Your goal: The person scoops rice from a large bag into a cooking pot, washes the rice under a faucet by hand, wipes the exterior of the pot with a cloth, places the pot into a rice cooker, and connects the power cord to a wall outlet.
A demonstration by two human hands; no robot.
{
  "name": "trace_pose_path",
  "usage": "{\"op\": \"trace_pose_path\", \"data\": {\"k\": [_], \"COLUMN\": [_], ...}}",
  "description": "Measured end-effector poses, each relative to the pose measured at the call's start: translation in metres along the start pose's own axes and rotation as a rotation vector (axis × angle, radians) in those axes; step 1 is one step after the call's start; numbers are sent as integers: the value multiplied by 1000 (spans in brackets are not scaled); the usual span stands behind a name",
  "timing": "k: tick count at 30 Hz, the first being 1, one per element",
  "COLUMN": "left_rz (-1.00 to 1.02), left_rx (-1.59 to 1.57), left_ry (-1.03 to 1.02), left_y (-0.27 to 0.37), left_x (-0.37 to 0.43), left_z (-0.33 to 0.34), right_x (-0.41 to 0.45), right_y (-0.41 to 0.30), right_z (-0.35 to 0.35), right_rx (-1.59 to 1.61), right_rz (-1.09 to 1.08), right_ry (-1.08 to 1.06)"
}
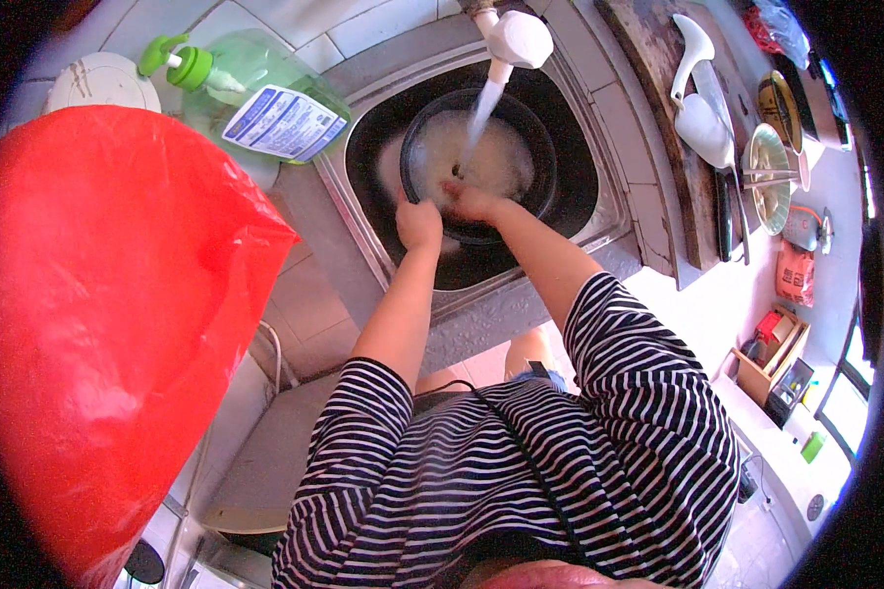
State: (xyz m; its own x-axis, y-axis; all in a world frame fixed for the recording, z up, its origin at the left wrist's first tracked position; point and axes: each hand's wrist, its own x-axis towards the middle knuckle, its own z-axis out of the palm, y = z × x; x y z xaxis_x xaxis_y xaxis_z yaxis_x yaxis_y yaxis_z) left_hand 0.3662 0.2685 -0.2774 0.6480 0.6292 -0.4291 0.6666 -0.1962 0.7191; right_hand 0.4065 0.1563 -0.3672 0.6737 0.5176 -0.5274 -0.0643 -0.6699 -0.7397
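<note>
A round black pan [542,151] sits in the dark sink basin [580,166], holding cloudy, pale water [497,158]. From the white-headed faucet [519,40], a stream runs down into the pan. My left hand [418,223] grips the pan's near-left rim, thumb up along the edge. Over the near side of the pan, my right hand [475,202] reaches in, its fingertips at the water. A small dark spot [457,171] shows just beyond those fingers; what it is cannot be made out. Whether my right fingers hold anything is hidden by the water and blur.
Left of the sink stands a green pump soap bottle [265,96]; a large red plastic bag [118,294] bulges nearer me. To the right, a wooden cutting board [652,88] carries a cleaver [709,92] and a white-handled utensil [696,132]. A bowl with chopsticks [767,199] lies beyond.
</note>
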Motion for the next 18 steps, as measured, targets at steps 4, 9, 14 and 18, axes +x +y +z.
{"op": "trace_pose_path", "data": {"k": [4,9,14,18], "left_rz": [-36,-75,-33,-66], "left_rx": [28,52,66,104], "left_ry": [-75,-65,-121,-130], "left_y": [-3,-10,-8,-16], "left_x": [2,5,6,10], "left_z": [-1,0,3,1], "right_x": [14,27,49,56], "right_y": [-14,-36,-29,-42], "right_z": [-15,-29,-40,-45], "right_rx": [521,1503,2075,2271], "right_rz": [127,453,557,654], "right_ry": [112,272,397,455]}}
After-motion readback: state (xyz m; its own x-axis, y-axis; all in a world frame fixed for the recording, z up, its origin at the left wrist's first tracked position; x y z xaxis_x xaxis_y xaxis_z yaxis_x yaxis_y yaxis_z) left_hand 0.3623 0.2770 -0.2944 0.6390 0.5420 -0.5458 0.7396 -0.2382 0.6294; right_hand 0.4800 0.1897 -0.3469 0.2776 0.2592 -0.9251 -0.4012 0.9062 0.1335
